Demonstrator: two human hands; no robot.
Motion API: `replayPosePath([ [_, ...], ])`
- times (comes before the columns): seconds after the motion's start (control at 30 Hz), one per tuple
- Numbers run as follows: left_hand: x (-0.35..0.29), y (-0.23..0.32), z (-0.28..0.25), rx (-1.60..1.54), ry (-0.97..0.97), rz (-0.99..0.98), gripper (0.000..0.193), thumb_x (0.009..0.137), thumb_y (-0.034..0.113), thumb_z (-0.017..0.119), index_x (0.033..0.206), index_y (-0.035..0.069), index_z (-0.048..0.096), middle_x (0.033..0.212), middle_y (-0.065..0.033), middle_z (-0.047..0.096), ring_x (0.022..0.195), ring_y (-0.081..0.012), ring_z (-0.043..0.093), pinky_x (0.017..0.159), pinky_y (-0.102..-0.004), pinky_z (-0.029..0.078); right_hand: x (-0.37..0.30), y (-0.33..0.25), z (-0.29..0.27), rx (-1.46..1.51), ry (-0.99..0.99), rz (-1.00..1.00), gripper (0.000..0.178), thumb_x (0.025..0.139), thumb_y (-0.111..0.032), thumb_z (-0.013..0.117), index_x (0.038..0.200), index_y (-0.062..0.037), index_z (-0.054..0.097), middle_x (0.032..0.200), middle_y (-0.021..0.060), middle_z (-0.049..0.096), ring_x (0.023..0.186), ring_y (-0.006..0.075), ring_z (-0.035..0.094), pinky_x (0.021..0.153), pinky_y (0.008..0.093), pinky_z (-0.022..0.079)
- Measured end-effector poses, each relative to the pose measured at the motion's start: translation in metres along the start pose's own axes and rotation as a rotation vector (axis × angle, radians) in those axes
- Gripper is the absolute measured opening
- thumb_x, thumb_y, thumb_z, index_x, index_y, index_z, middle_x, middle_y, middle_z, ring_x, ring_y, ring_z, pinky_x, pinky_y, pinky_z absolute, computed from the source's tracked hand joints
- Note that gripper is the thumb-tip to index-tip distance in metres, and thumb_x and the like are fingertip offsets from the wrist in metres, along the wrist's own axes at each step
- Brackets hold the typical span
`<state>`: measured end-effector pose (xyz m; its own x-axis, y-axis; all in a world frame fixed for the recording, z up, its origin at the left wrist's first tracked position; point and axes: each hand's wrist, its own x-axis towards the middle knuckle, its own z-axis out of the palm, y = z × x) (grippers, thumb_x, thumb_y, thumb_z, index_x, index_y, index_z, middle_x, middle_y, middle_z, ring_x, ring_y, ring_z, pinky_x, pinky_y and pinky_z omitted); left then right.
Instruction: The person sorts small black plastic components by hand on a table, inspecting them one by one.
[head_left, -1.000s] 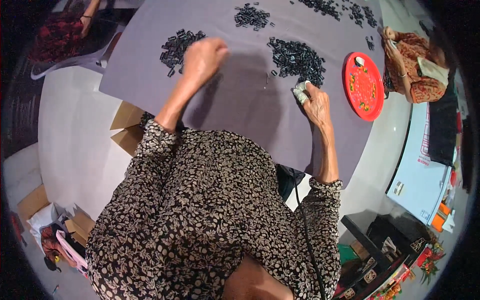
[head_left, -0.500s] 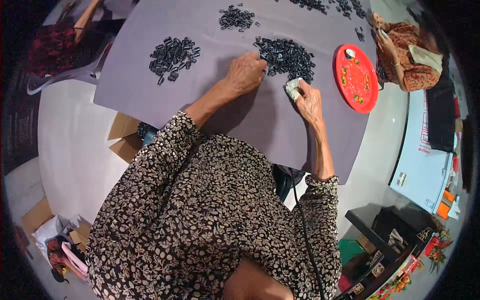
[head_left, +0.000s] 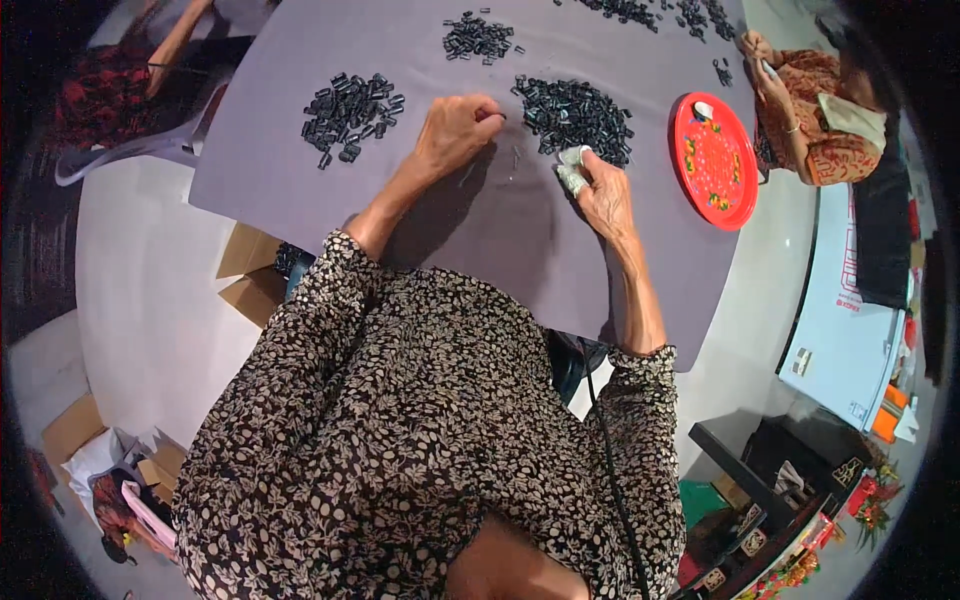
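My left hand (head_left: 457, 132) is closed, held over the table between two piles of small black plastic pieces. A dark speck shows at its fingertips, but what the fingers hold is too small to name. My right hand (head_left: 605, 195) is at the near edge of the larger pile (head_left: 575, 112), with pale wrappings (head_left: 571, 179) on thumb and forefinger. Those two fingertips stand apart with nothing visible between them. Left of my left hand lies the other pile (head_left: 348, 112). Thin pale slivers (head_left: 515, 155) lie on the tabletop between my hands.
A red oval tray (head_left: 715, 165) with coloured patterns and a small white thing on it sits at the table's (head_left: 290, 195) right edge. More black heaps (head_left: 478, 38) lie farther back. Another person's hands (head_left: 768, 75) are at the right edge. A cardboard box (head_left: 248, 272) stands below left.
My left hand has drawn back leftward from the large pile. My right hand has shifted slightly left and up, and its wrapped fingertips have parted.
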<state>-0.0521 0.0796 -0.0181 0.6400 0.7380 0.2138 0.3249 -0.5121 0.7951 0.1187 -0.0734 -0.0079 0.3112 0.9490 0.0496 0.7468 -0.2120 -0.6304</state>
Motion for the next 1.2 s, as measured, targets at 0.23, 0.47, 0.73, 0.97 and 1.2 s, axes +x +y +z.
replayPosePath([
  [0.23, -0.003, 0.004, 0.019, 0.105, -0.057, 0.046, 0.019, 0.074, 0.02, 0.057, 0.083, 0.004, 0.062, 0.075, -0.0127, 0.062, 0.07, -0.0264, 0.061, 0.063, -0.0347, 0.047, 0.016, -0.018, 0.004, -0.149, 0.029, -0.21, 0.015, 0.072, -0.006, 0.054, 0.087, -0.0031, 0.057, 0.077, 0.018, 0.06, 0.07, 0.035, 0.058, 0.061, 0.0388, 0.046],
  [0.47, 0.007, 0.011, 0.037, 0.073, -0.096, 0.186, 0.016, 0.075, 0.018, 0.057, 0.086, 0.006, 0.061, 0.077, -0.0126, 0.06, 0.072, -0.0296, 0.058, 0.064, -0.0368, 0.046, 0.009, -0.004, 0.004, 0.079, 0.109, -0.087, 0.011, 0.071, -0.002, 0.05, 0.081, -0.0013, 0.055, 0.073, 0.0193, 0.056, 0.066, 0.0375, 0.055, 0.058, 0.0405, 0.044],
  [0.73, -0.011, -0.005, 0.016, 0.162, -0.059, 0.124, 0.014, 0.074, 0.016, 0.06, 0.084, 0.006, 0.061, 0.078, -0.0127, 0.059, 0.074, -0.0291, 0.056, 0.066, -0.0383, 0.045, 0.005, -0.001, 0.004, 0.061, 0.157, -0.15, 0.009, 0.072, -0.005, 0.053, 0.08, -0.002, 0.056, 0.07, 0.0175, 0.055, 0.064, 0.0353, 0.054, 0.057, 0.0397, 0.043],
  [0.97, -0.029, 0.009, 0.023, 0.306, -0.074, 0.293, 0.015, 0.069, 0.015, 0.064, 0.082, 0.008, 0.06, 0.078, -0.0095, 0.053, 0.08, -0.028, 0.051, 0.07, -0.0376, 0.044, 0.007, -0.001, 0.005, -0.202, 0.094, -0.224, 0.01, 0.07, -0.007, 0.056, 0.075, -0.0018, 0.05, 0.07, 0.016, 0.054, 0.065, 0.0353, 0.054, 0.057, 0.0427, 0.042],
  [1.2, -0.027, 0.006, 0.039, 0.227, -0.027, 0.317, 0.007, 0.066, 0.011, 0.063, 0.073, 0.009, 0.059, 0.076, -0.0084, 0.051, 0.077, -0.0274, 0.051, 0.066, -0.0391, 0.044, 0.005, -0.002, 0.004, -0.221, 0.066, -0.237, 0.013, 0.07, -0.007, 0.056, 0.074, 0.0002, 0.047, 0.069, 0.0175, 0.053, 0.064, 0.0369, 0.054, 0.057, 0.0437, 0.042],
])
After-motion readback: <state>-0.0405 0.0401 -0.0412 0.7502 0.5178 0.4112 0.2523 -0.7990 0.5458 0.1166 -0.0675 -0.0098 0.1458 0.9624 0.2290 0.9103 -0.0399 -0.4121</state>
